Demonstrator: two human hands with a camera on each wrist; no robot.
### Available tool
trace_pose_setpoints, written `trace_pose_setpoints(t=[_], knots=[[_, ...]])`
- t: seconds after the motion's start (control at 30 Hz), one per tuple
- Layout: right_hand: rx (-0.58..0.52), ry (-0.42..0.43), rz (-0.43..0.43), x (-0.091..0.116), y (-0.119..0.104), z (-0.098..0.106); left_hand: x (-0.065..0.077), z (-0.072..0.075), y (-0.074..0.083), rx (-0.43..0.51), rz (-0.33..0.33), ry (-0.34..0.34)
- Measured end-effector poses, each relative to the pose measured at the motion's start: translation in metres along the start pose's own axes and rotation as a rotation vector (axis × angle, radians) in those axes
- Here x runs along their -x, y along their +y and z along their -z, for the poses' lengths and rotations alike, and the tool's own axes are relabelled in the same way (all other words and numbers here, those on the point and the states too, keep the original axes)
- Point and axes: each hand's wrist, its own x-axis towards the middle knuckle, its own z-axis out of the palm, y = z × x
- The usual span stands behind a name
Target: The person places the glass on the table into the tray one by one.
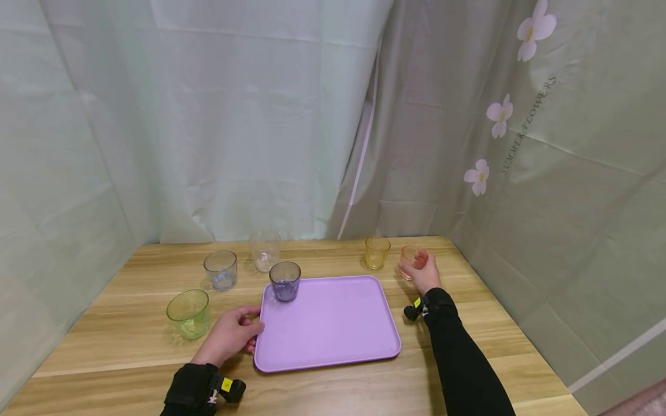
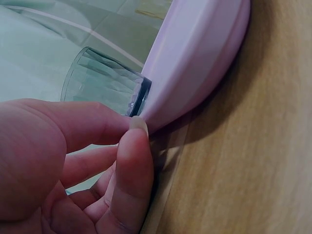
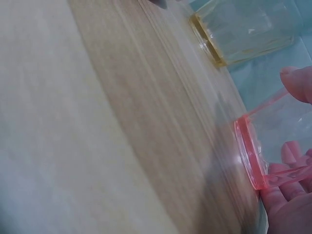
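Note:
A purple tray [image 1: 328, 323] lies on the wooden table, and my left hand [image 1: 231, 335] pinches its left edge between thumb and fingers. On the tray's back left corner stands a dark purple-grey glass [image 1: 285, 282]; in the left wrist view this glass [image 2: 105, 83] shows just beyond the fingertips. Over at the right, my right hand [image 1: 424, 273] holds a pink glass [image 1: 407, 263], with thumb and fingers around its sides. The right wrist view has the base of the pink glass [image 3: 251, 153] close at the tabletop, with fingers [image 3: 287, 190] seen behind its wall.
Left of the tray stand a green glass [image 1: 188, 315] and a pale blue glass [image 1: 221, 270]. A clear glass [image 1: 265, 252] is behind the tray, and a yellow glass [image 1: 377, 253] stands left of the pink one. Curtains [image 1: 250, 127] hang along the table's back and sides.

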Motion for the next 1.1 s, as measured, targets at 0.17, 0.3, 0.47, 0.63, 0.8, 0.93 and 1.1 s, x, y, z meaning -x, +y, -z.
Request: trace_pose_setpoints(t=[0.17,0.3,0.47,0.63,0.8,0.93,1.1], knots=[[0.006,0.004,0.003,0.001,-0.001,0.002,-0.001,0.0,0.0,-0.003,0.006,-0.002],[0.013,0.005,-0.003,0.003,-0.004,0.005,-0.002,0.0,0.0,-0.002,0.004,-0.006],[0.023,-0.003,-0.006,0.004,-0.005,0.009,-0.002,0.0,0.0,-0.011,0.006,-0.004],[0.027,-0.004,-0.015,0.003,-0.004,0.012,-0.002,0.0,-0.001,-0.026,0.003,-0.004],[0.026,-0.001,-0.009,0.001,-0.003,0.014,-0.001,0.0,-0.002,-0.007,-0.005,0.0],[0.038,0.001,-0.005,0.003,-0.005,0.016,-0.002,-0.001,-0.003,0.006,-0.007,-0.002],[0.058,-0.004,-0.005,0.004,-0.007,0.019,-0.003,-0.001,-0.003,-0.001,-0.018,-0.005]])
